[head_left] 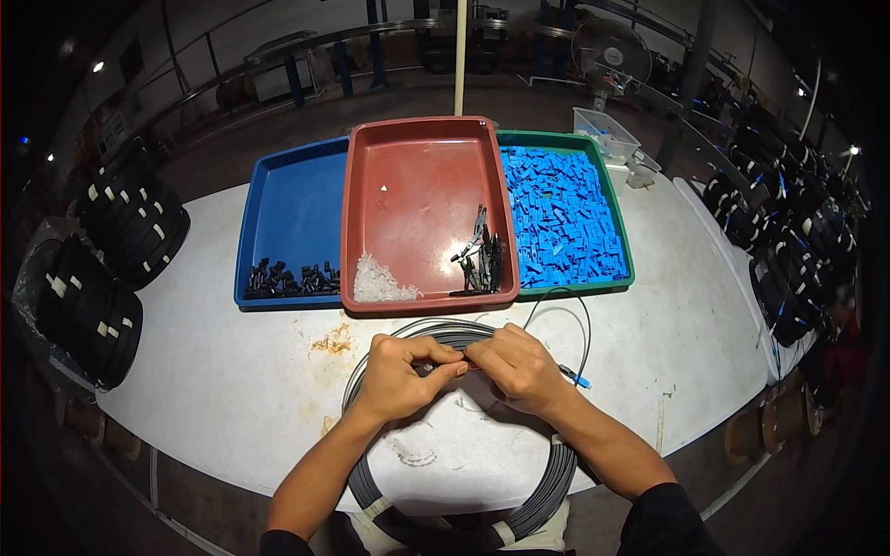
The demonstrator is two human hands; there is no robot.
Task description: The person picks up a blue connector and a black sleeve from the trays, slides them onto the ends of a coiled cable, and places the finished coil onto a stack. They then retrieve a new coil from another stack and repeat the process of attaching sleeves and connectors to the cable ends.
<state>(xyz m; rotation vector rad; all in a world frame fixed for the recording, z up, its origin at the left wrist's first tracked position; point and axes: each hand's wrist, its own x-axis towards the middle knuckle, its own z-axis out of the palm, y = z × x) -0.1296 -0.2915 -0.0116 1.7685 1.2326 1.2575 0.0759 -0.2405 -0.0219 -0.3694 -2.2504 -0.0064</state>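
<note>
A coil of dark grey cable (549,482), bound with pale tape, lies at the near edge of the table. Over its far side, my left hand (408,373) is closed in a pinch, its fingertips close to those of the right. My right hand (515,369) is closed too, with bent fingers; what lies between the fingertips is too small to make out. Just right of that hand, a cable end with a blue connector (581,381) rests on the table, and its thin cable loops up behind.
A blue tray (298,208) holds black parts, a red tray (426,199) clear and black pieces, a green tray (623,250) many blue connectors. Behind stands a clear plastic box (604,135). Black cable coils (91,310) are stacked left and more coils (788,232) right of the white table (686,343).
</note>
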